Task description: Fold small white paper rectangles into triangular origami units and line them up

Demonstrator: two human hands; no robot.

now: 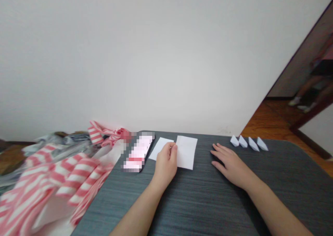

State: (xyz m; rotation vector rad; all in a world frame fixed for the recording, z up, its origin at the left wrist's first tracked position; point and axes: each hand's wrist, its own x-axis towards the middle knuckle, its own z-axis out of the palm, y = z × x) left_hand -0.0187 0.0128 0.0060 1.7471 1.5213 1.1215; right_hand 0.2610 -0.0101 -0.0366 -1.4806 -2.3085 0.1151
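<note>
The left hand (165,162) pinches the sheet (186,153) by its left edge over the table (197,201); the right hand (230,164), empty with fingers spread, should best steady the free edge.

Plain white on dark grey, red-and-white stripes alongside

The worktop (200,198) is dark grey with a slight blue-green cast and fine lengthwise streaks. The front sheet (186,153) and the back sheet (159,147) are plain white; so are the four folded papers (242,142), shaded pale bluish-grey. The phone (137,154) has a black edge and a pixelated screen of white, pale pink and one red band. Striped cloth (78,175) alternates pinkish red and white. The wall (166,55) is off-white, the floor (260,120) reddish-brown with wood grain.
</note>
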